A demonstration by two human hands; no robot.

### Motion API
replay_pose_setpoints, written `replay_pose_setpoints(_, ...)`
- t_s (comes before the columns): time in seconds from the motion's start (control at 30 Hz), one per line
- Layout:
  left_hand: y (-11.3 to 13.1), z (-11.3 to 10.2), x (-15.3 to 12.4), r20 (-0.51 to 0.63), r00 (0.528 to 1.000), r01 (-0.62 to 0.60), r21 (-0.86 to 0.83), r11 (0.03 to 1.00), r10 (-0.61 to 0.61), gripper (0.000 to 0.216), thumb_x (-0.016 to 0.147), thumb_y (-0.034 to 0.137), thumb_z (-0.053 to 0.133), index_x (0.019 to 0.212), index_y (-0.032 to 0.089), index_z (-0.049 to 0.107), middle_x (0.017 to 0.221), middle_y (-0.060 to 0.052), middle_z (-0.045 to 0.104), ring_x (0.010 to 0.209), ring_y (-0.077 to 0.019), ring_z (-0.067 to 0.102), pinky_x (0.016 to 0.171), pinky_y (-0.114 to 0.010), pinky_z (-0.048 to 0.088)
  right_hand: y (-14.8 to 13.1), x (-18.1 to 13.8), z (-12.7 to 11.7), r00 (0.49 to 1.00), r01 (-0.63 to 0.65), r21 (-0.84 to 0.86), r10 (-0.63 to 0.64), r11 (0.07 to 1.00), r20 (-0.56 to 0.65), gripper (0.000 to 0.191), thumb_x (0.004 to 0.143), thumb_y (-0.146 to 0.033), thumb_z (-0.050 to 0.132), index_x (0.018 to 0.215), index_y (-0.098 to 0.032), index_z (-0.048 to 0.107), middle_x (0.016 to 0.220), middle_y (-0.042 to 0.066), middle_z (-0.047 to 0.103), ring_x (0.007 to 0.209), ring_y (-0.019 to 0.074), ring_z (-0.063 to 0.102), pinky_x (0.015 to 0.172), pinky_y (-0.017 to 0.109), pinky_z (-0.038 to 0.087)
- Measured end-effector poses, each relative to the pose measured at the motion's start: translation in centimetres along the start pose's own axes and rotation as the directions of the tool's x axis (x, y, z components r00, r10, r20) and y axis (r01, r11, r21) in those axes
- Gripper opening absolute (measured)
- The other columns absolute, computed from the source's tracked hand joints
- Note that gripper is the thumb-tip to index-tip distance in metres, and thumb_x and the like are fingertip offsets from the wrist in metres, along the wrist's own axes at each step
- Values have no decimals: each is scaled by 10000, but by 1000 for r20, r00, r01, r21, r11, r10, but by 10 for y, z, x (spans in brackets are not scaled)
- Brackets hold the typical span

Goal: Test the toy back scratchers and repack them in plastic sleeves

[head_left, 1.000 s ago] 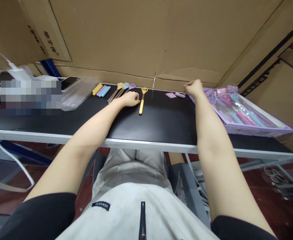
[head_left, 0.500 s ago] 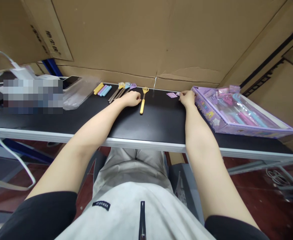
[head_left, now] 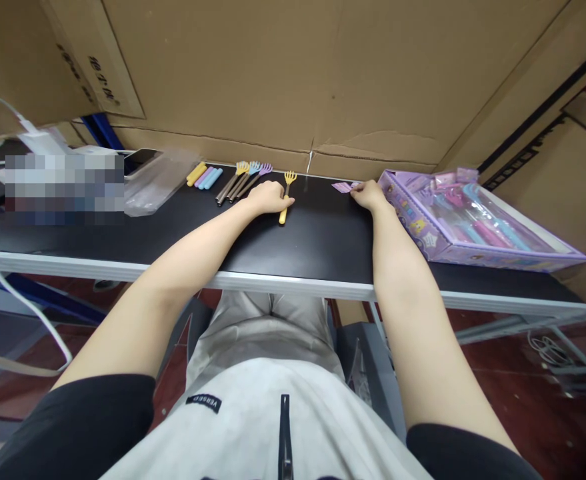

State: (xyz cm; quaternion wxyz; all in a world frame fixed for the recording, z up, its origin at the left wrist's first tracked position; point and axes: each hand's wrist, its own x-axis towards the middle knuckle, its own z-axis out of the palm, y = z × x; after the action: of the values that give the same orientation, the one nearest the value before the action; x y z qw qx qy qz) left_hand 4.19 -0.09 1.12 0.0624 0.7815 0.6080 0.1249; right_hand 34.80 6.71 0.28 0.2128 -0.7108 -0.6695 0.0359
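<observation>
My left hand (head_left: 271,197) is closed, with its thumb across the yellow-handled back scratcher (head_left: 283,215), whose small claw head points to the back. To the left of that hand lie several back scratcher rods (head_left: 233,185) with yellow, blue and purple claw heads. My right hand (head_left: 370,195) pinches the edge of a small pink-purple card (head_left: 343,187) lying flat at the table's back. A purple display box (head_left: 435,243) stands right beside this hand, holding pink and blue back scratchers under clear plastic.
Loose yellow, purple and blue grips (head_left: 204,177) lie further left, beside a clear plastic bag (head_left: 147,190) and a phone (head_left: 141,160). A white cable (head_left: 10,287) hangs over the table's left end. Cardboard (head_left: 273,80) walls off the back of the black table (head_left: 297,250).
My left hand has shifted slightly right, and its thumb now lies over the yellow back scratcher. My right hand has moved a little left onto the card.
</observation>
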Motion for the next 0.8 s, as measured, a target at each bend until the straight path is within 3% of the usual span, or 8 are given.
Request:
replay_pose_setpoints(0.27,9,0,-2,54,996,76,-6,997,-75,268,982,359,642,997,161,822,1038,-182,806,1087,-345,770,887,-352,574,-13,-2,-5,1000,6,-79,-7,997,-12,306,952,-74,608,1131,-125,851,1279,199,815,1351,357,738,1219,507,543)
replay_pose_setpoints(0.4,7,1,-1,-34,999,21,9,1000,-20,257,966,335,638,989,164,828,948,-162,794,1024,-327,751,861,-358,563,-34,-2,-6,999,-1,182,10,983,-46,230,995,-133,635,1115,-73,822,1203,238,815,1264,340,776,1182,485,575)
replay_pose_setpoints(0.53,6,-2,-2,-121,991,-59,-20,998,56,240,975,331,633,956,165,806,929,-139,788,998,-296,727,881,-336,529,-53,-7,-10,992,-122,560,87,819,89,287,1083,-415,648,1192,-167,745,1193,179,823,1090,256,819,1073,444,640)
replay_pose_setpoints(0.67,9,-7,-7,-141,983,-120,-39,992,113,225,973,325,645,979,155,792,961,-129,784,979,-278,712,894,-336,489,-65,-17,-20,984,-101,644,-21,758,179,527,974,-708,731,1214,-240,704,1298,167,804,1177,298,788,1061,486,629)
replay_pose_setpoints(0.8,12,-8,-9,-131,979,-166,-58,984,158,203,974,320,658,958,150,770,941,-116,767,927,-262,698,847,-335,448,-68,-19,-23,973,-78,708,-103,702,208,457,1022,-670,681,1135,-227,705,1389,166,771,1259,295,751,1069,493,608)
